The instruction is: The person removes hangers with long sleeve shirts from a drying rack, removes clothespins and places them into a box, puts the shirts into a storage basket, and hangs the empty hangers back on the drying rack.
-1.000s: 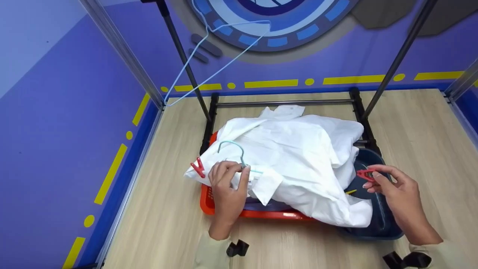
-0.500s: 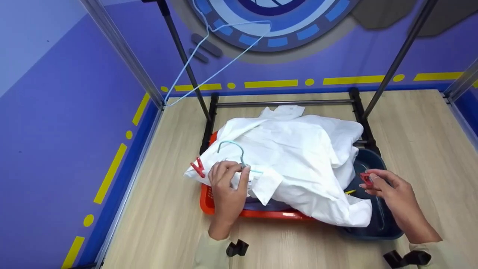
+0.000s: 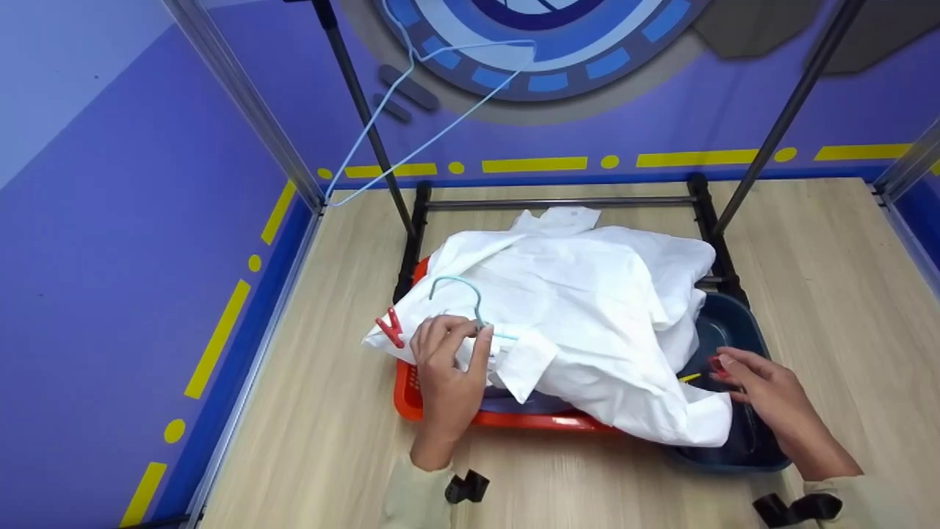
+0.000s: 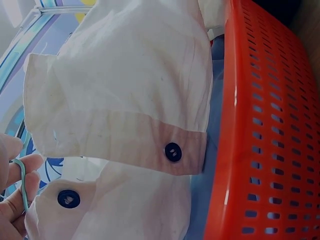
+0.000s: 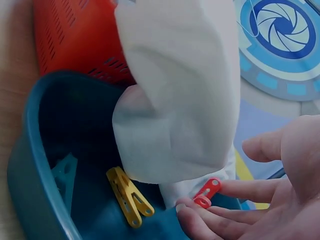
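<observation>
While my left hand (image 3: 449,360) pinches a green hanger (image 4: 23,187), my right (image 3: 771,386), fingers straight, touches a red clothespin (image 5: 212,187). It overhangs the basin's (image 5: 33,130) right edge.

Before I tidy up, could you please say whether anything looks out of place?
The white shirt spills past the red basket over the blue clothespin tub, partly covering it, which looks untidy. Nothing looks damaged.

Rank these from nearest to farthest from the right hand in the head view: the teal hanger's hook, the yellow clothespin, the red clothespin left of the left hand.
1. Yellow clothespin: just left of the right hand, in the dark basin.
2. Teal hanger's hook: farther left, beyond the left hand.
3. Red clothespin: farthest left, on the white garment.
</observation>
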`<state>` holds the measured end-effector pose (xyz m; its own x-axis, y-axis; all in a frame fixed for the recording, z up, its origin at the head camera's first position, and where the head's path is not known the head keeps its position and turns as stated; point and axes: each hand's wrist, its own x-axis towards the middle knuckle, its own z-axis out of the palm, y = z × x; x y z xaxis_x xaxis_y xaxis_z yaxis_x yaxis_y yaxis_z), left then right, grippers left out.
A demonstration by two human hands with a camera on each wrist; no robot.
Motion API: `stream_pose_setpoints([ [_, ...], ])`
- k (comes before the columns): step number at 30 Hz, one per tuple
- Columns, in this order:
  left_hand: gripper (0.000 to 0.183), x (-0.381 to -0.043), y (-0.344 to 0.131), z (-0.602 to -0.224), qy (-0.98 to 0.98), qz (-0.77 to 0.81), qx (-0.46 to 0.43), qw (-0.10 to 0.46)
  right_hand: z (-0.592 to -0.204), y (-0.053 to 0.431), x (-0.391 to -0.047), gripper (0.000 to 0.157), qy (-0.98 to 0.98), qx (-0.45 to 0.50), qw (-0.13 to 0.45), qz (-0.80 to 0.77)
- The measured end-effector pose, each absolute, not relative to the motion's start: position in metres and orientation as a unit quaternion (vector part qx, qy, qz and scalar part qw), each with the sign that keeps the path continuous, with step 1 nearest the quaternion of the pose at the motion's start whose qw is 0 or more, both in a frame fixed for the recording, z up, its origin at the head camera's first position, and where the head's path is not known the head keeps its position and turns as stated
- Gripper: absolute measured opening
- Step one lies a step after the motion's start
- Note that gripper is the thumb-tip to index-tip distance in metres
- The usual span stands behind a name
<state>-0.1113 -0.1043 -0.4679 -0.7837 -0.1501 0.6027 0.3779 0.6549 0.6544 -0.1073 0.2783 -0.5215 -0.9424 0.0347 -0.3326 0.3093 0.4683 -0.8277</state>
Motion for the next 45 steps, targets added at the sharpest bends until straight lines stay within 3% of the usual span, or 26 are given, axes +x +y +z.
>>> stream_pose_setpoints([
  [11, 0.018, -0.111, -0.104, -0.468, -0.852, -0.410, -0.061, 0.321, -0.514, 0.274, -0.108, 0.069, 0.854, 0.106, 0.159, -0.484],
  [25, 0.019, -0.111, -0.104, -0.467, -0.852, -0.413, -0.064, 0.314, -0.477, 0.251, -0.096, 0.053, 0.849, 0.053, 0.059, -0.523],
  [45, 0.021, -0.110, -0.103, -0.466, -0.859, -0.409, -0.056, 0.304, -0.451, 0.200, -0.081, 0.023, 0.861, -0.069, 0.021, -0.504],
])
